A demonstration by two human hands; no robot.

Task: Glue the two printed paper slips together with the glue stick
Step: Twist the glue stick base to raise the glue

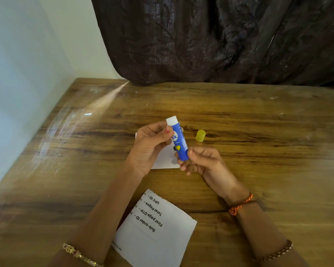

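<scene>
Head view is showing both hands holding the glue stick [178, 140] up above the surface [258, 116], its cap [200, 135] off and lying just to the right of it on the wood. The left hand [149, 146] is pinching the upper barrel, thumb and fingers curled round it just below the white glue tip, while the right hand [200, 160] is gripping the blue base with its fingers [183, 164] wrapped under the bottom end. The step in hand looks like winding the glue out, so the right fingers should be turning the base gently while the left ones are keeping the barrel from spinning, and only a little glue should be raised so it is not snapping off. One paper slip [167, 160] is lying flat beneath the hands, partly hidden by them; the printed slip [154, 228] is lying nearer the person, between the forearms, text side up. Neither slip is touching the stick.
</scene>
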